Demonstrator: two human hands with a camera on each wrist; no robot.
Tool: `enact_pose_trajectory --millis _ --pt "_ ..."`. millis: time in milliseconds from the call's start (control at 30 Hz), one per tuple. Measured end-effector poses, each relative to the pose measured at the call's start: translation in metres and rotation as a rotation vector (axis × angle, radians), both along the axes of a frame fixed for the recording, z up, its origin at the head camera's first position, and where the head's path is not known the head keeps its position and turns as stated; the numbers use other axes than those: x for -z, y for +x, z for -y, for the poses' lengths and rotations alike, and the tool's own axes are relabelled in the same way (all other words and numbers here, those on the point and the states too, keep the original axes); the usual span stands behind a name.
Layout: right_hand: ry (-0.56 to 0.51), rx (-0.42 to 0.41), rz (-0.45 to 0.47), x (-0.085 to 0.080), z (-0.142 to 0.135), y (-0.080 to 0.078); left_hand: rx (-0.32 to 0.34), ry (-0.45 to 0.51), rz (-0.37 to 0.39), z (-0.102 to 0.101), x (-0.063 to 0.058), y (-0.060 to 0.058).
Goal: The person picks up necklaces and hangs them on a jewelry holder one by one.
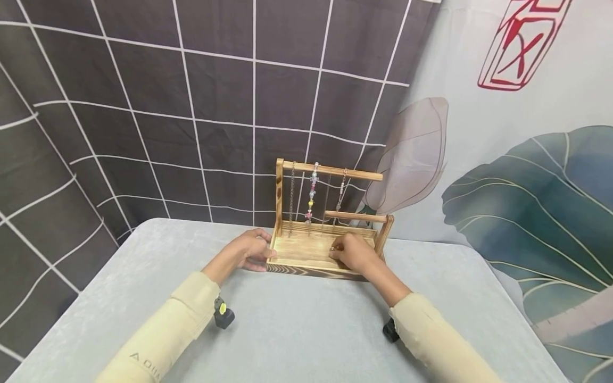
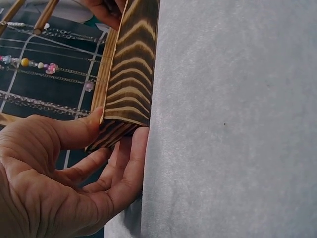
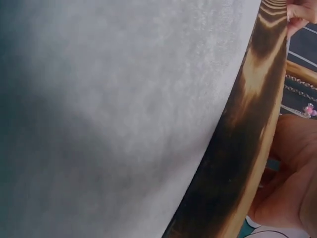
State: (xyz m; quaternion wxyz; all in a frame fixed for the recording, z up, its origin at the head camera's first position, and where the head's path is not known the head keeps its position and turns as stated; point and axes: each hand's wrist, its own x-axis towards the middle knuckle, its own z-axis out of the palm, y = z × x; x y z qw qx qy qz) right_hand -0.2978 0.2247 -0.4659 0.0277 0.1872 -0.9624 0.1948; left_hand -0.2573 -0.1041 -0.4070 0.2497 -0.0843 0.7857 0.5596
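Note:
A wooden jewelry stand [image 1: 299, 247] with a shallow tray base rests on the table. Several necklaces hang from its upper bar, among them a colorful beaded one [image 1: 312, 194] and a chain [image 1: 291, 199]. My left hand [image 1: 251, 249] grips the tray's left end; in the left wrist view its thumb lies on the rim and the fingers [image 2: 126, 168] curl round the corner. Over the tray's right half, my right hand [image 1: 354, 251] pinches a small shiny piece [image 1: 333, 248], too small to identify. In the right wrist view, the right fingertips are mostly hidden behind the tray's front wall [image 3: 237, 124].
A shorter lower bar [image 1: 356, 216] stands above the tray on the right. The table [image 1: 297, 330] has a pale grey cloth. Behind hangs a dark gridded curtain [image 1: 215, 90], with a leaf-patterned white cloth [image 1: 460, 127] to the right.

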Motion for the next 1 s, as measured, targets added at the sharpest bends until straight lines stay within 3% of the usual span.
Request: enact_pose_trajectory --millis 233,433,500,733,933,1000 --pt "-0.072 -0.002 0.046 -0.004 0.000 0.001 -0.001 0.006 0.001 0.000 0.000 0.001" --pt "-0.266 -0.012 0.160 0.004 -0.014 -0.014 0.000 0.018 0.000 0.000 0.001 0.000" --pt "-0.297 -0.010 0.171 -0.005 -0.015 -0.010 -0.001 0.016 0.002 0.000 0.001 -0.001" --pt "-0.271 0.041 0.223 -0.049 0.003 0.019 -0.002 0.013 0.007 0.000 0.001 -0.002" --pt "-0.244 0.093 0.263 -0.056 0.007 0.026 0.001 0.011 0.005 0.000 0.002 -0.002" --pt "-0.209 0.079 0.235 -0.047 0.002 0.018 0.001 0.011 0.004 0.001 0.002 -0.002"
